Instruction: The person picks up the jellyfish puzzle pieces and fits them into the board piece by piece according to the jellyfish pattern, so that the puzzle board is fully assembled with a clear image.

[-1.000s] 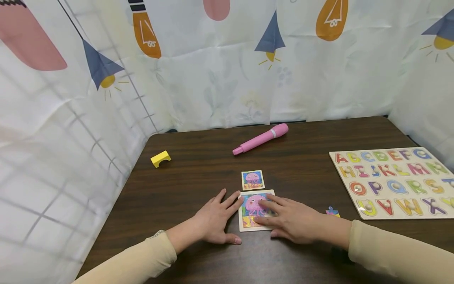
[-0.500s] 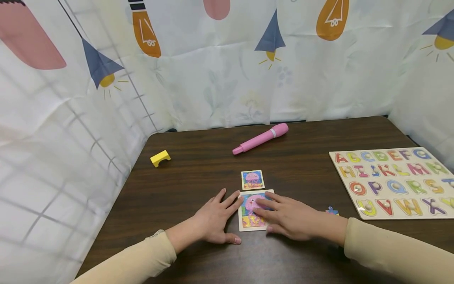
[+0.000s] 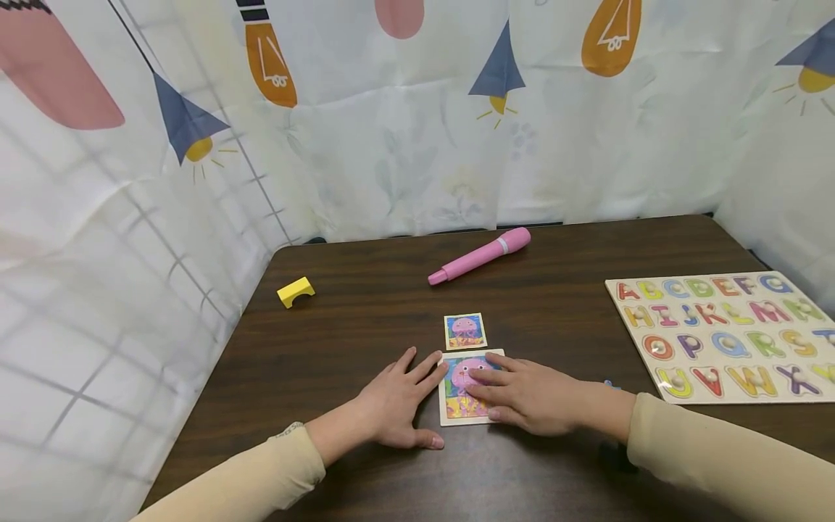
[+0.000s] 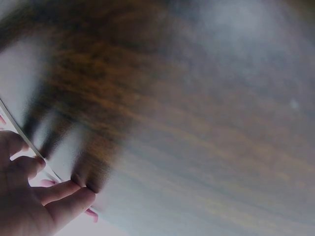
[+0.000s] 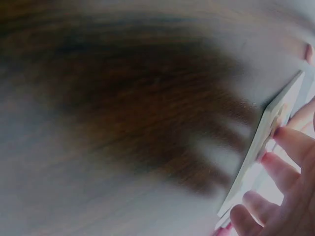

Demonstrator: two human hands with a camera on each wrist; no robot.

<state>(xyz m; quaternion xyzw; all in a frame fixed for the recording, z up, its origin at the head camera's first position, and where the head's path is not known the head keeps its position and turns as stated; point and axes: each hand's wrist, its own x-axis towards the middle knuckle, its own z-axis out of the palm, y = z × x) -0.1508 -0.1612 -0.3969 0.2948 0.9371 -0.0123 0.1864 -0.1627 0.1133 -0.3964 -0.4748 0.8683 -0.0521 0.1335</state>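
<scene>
In the head view, a square jellyfish jigsaw puzzle lies flat in its pale frame on the dark table. My left hand rests at its left side, fingers spread, with fingertips at the frame's edge. Across the right part of the puzzle lies my right hand, its fingers extended and touching the picture. The right wrist view has those fingertips on top of the board. A small jellyfish picture card sits just beyond the puzzle. Part of the puzzle is hidden under the right hand.
An alphabet peg board lies at the right. Farther back is a pink toy microphone, and a yellow arch block stands at the left. A blue piece peeks out behind the right wrist. A patterned curtain borders the table.
My right hand has slid slightly left over the puzzle, and its wrist now covers more of the blue piece. The left hand has stayed in place.
</scene>
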